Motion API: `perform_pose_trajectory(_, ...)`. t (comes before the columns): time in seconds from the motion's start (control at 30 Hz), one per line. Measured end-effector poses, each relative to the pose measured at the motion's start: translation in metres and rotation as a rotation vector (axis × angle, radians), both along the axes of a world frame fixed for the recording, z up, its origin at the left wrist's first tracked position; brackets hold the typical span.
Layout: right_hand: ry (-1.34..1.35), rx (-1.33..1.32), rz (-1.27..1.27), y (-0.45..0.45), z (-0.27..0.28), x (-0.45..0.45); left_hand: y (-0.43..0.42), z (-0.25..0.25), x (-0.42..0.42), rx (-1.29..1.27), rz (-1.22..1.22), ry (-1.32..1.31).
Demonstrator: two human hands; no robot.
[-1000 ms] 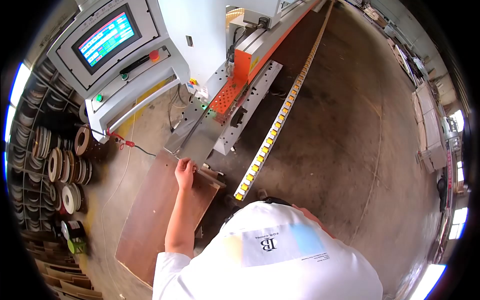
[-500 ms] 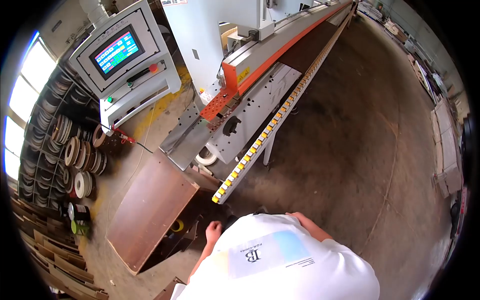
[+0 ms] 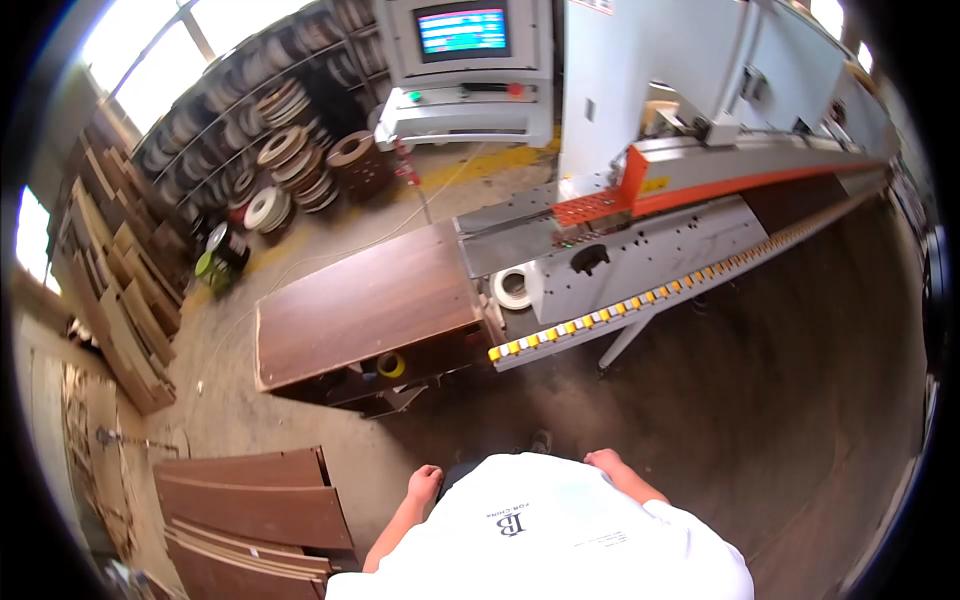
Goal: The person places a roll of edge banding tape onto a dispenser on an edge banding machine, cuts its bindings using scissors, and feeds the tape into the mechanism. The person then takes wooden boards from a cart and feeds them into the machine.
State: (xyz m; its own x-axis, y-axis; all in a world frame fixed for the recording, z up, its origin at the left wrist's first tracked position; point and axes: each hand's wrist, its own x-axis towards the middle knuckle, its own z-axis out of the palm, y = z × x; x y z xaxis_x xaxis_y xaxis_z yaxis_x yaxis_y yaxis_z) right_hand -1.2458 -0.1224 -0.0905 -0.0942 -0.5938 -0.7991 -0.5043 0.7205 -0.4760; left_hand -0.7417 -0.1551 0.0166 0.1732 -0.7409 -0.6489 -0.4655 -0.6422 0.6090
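Observation:
My left hand (image 3: 425, 482) hangs beside my body with its fingers curled in, and no object shows in it. On the other side of my white shirt (image 3: 560, 520), my right hand (image 3: 606, 462) is partly visible, its fingers bent inward and nothing seen in them. Neither hand touches the equipment. In front of me stands a long machine with an orange guard (image 3: 590, 208) and a rail of yellow rollers (image 3: 600, 316). A brown wooden cabinet (image 3: 365, 300) lies at its near end, with a yellow tape roll (image 3: 391, 365) inside.
A control panel (image 3: 463, 32) with a lit screen stands behind the machine. Rolls of banding (image 3: 290, 150) fill racks and floor at the back left. Brown boards (image 3: 250, 500) are stacked at lower left, and more panels (image 3: 120, 290) lean along the left wall.
My view has swung left, so the machine and cabinet sit further right and the stacked boards show at lower left. Both hands stay at my sides.

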Motion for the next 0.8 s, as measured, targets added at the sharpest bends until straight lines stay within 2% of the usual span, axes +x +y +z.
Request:
perform_pose_trajectory(0.1,-0.202,0.067,-0.154,-0.041,0.016,0.015,0.041,0.003,0.013,-0.016,0.112,0.07)
perform_pose_trajectory(0.13,-0.225,0.081,-0.124,-0.053,0.004,0.018,0.055,0.001,0.017,-0.023,0.169,0.11)
perform_pose_trajectory(0.2,-0.169,0.068,-0.025,-0.08,0.03,0.037,0.085,-0.005,0.027,-0.022,0.28,0.17)
perform_pose_trajectory(0.27,-0.118,0.04,0.073,-0.096,0.032,0.059,0.116,-0.026,0.045,-0.086,0.248,0.147)
perform_pose_trajectory(0.33,-0.128,-0.022,0.063,-0.104,0.041,0.092,0.162,-0.051,0.065,-0.088,0.294,0.164)
perform_pose_trajectory(0.37,-0.135,-0.047,0.084,-0.111,0.044,0.113,0.176,-0.03,0.063,-0.071,0.364,0.098)
perform_pose_trajectory(0.4,-0.194,-0.074,0.071,-0.112,0.027,0.129,0.197,-0.035,0.077,-0.15,0.267,0.001)
perform_pose_trajectory(0.5,-0.246,-0.183,0.352,-0.096,0.074,0.204,0.258,-0.074,0.103,-0.081,0.393,-0.01)
perform_pose_trajectory(0.53,-0.311,-0.166,0.393,-0.089,0.057,0.218,0.278,-0.082,0.108,-0.08,0.545,0.118)
perform_pose_trajectory(0.57,-0.378,-0.147,0.432,-0.084,0.026,0.226,0.299,-0.098,0.114,-0.062,0.603,0.114)
perform_pose_trajectory(0.63,-0.131,-0.109,0.773,-0.073,0.013,0.257,0.333,-0.087,0.12,0.015,0.704,0.048)
perform_pose_trajectory(0.73,-0.04,-0.198,0.877,-0.06,0.024,0.302,0.382,-0.117,0.137,0.031,0.814,0.051)
perform_pose_trajectory(0.8,-0.137,-0.264,0.895,-0.071,0.029,0.32,0.405,-0.111,0.141,0.078,0.923,0.075)
